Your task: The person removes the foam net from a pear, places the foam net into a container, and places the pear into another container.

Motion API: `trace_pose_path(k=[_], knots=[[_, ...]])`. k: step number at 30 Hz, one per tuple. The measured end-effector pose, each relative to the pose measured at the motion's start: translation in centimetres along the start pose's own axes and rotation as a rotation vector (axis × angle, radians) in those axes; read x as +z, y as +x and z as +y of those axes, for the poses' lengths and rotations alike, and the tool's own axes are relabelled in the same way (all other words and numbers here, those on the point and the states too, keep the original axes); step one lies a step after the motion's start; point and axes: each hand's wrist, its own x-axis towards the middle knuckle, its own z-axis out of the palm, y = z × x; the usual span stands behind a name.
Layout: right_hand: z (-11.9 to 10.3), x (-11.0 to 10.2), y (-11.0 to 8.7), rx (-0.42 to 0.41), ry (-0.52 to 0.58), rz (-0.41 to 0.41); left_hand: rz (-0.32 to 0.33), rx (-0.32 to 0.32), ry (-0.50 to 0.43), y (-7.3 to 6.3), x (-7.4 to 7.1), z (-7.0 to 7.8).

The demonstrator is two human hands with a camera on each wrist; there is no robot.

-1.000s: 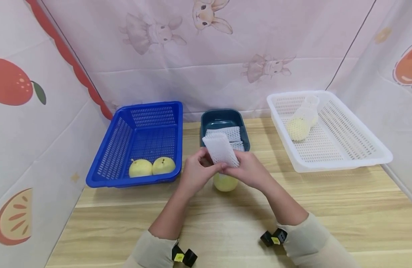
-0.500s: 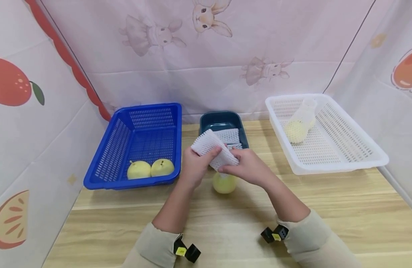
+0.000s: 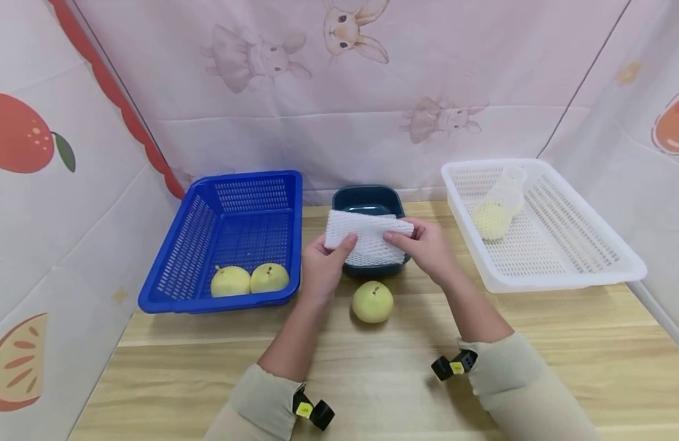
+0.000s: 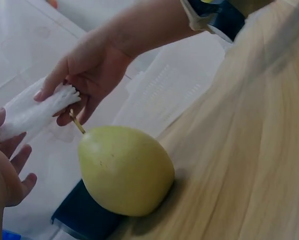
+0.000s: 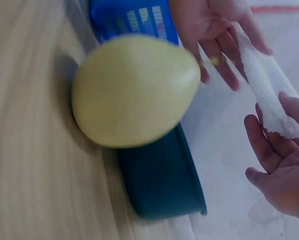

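Head view: foam net (image 3: 369, 239) (white, meshed), formerly slanted, now roughly level; left hand (image 3: 322, 269) and right hand (image 3: 430, 251), fingers (image 3: 347, 244) pinching it.

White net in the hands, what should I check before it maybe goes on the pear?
1. White net held by both left hand and right hand: ok.
2. Net opened up: not ok, it looks flat.
3. Pear resting on the table: ok.
4. Stem pointing up: ok, seen from the head view.
5. Net free of small tears: cannot tell.
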Motion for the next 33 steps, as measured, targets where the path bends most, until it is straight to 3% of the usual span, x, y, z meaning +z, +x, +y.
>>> trace_pose_path(k=[3,5,8,10,13,17,23,28,33], knots=[[0.7,-0.3,1.8,0.003,0.036,0.041,-0.061,-0.031,0.106,0.4,-0.5,-0.8],[0.8,-0.5,3.1,0.003,0.004,0.069,-0.126,-0.052,0.220,0.5,-1.0,-1.3],[0.6,-0.7,5.1,0.013,-0.106,0.106,-0.236,-0.048,0.433,0.5,-1.5,-1.8],[0.5,-0.8,6.4,0.039,-0.205,0.120,-0.308,-0.012,0.556,0.5,-1.7,-2.0],[0.8,-0.9,8.2,0.093,-0.359,0.115,-0.382,0.041,0.677,0.4,-1.7,-2.0],[1.7,-1.0,10.4,0.133,-0.498,0.061,-0.417,0.069,0.735,0.3,-1.6,-2.0],[2.9,-0.9,12.6,0.149,-0.564,-0.014,-0.429,0.054,0.758,0.1,-1.3,-1.8],[4.1,-0.5,14.1,0.112,-0.623,-0.077,-0.449,0.097,0.782,-0.1,-1.2,-1.9],[5.1,0.1,15.2,0.070,-0.720,-0.121,-0.456,0.094,0.793,-0.2,-1.4,-1.9]])
